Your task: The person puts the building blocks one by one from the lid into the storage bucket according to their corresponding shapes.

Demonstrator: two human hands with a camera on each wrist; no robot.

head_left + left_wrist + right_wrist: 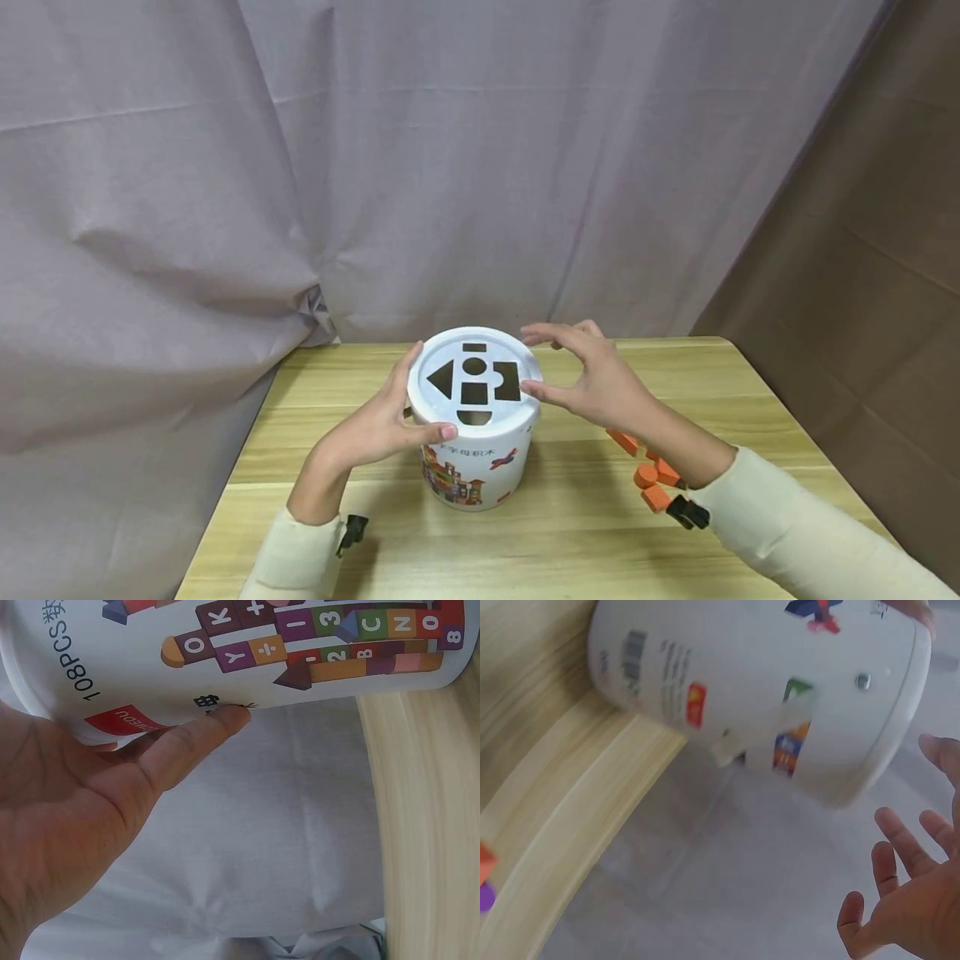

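Head view: both hands (390, 421) at bucket (474, 467).

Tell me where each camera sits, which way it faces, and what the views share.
Head: from above and in front, looking down at the white bucket on the wooden table; left hand, right hand and both sleeves show.
Left wrist: beside the bucket's printed wall; palm and thumb show.
Right wrist: off the bucket's side; spread fingers show.
Shared: all three see the bucket and table.
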